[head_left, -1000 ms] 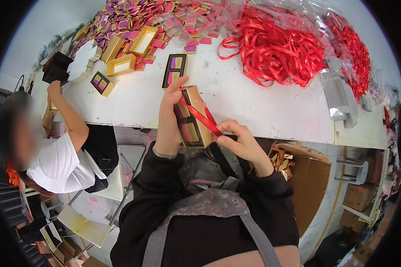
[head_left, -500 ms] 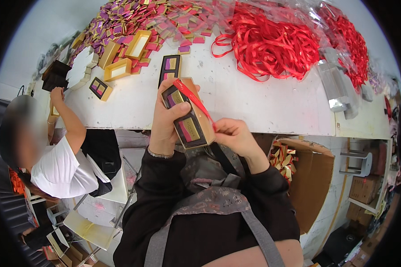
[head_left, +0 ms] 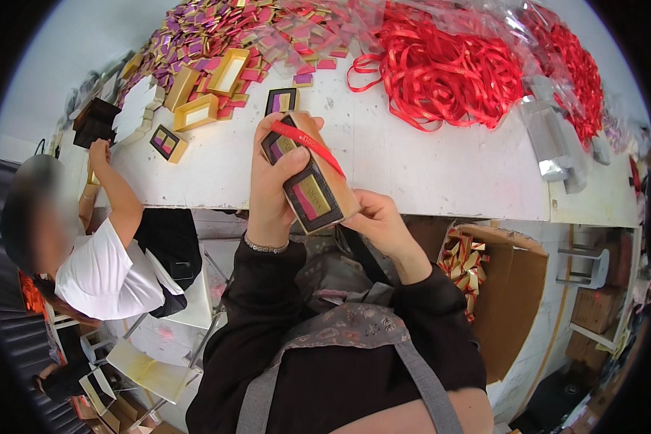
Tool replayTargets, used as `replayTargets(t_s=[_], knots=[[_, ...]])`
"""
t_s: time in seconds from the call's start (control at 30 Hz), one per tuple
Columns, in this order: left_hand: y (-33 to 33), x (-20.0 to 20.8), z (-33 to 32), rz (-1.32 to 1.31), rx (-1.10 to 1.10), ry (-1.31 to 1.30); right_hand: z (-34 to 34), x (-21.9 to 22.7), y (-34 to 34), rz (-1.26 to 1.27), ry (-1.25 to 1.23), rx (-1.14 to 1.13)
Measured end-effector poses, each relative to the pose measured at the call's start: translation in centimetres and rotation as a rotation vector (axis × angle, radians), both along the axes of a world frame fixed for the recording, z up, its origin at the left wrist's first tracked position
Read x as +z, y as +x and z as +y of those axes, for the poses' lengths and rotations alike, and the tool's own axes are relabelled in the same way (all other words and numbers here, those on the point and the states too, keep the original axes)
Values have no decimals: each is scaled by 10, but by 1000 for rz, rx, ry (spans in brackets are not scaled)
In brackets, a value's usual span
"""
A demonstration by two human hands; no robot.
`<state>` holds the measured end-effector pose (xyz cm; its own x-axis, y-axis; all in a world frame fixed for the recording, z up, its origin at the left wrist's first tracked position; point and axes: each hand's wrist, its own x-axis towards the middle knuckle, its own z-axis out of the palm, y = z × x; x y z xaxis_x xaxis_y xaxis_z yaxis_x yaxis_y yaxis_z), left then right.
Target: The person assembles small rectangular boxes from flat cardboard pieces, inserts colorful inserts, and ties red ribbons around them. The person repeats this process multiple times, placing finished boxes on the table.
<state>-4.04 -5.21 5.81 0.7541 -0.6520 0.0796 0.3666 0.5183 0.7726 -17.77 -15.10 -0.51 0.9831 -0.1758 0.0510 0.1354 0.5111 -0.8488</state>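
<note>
My left hand (head_left: 273,181) grips a gold gift box (head_left: 332,182), its thumb pressed across the front. The box is tilted, and its dark tray shows small foil-wrapped pieces in pink, purple and gold. A red ribbon (head_left: 305,139) crosses its upper part and runs over the long side; its far end is hidden. At the lower right end of the box, my right hand (head_left: 383,223) has its fingers closed against the corner, their tips partly hidden behind it. Just beyond, a second box with a black tray (head_left: 281,100) lies on the white table (head_left: 441,170).
Red ribbons (head_left: 448,72) lie heaped at the back right, beside clear plastic sleeves (head_left: 545,141). Foil pieces (head_left: 195,36) and gold box parts (head_left: 195,113) cover the back left. A person (head_left: 105,267) works at left. A cardboard carton (head_left: 510,304) stands below the table edge.
My right hand has left the visible stretch of ribbon and moved onto the box's lower end. The box has turned slightly, and the ribbon now lies flat against its side.
</note>
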Motion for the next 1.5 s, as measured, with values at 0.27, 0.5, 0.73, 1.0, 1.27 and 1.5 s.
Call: replayTargets(t_s=[0.27,0.5,0.73,1.0,1.27,1.5], knots=[[22,-40,-18,111,131,84,31,-34,17,-36,593,-87],[18,-49,-29,12,339,107,41,-19,16,65,892,-112],[12,-63,-34,-441,539,174,38,-31,19,101,1056,-188],[0,-61,-24,-683,628,113,37,-24,14,79,1125,-150],[-19,-50,-25,-320,390,231,34,-19,-18,62,-313,-803],[12,-49,-25,-1435,465,629,-76,38,-216,607,-925,-427]])
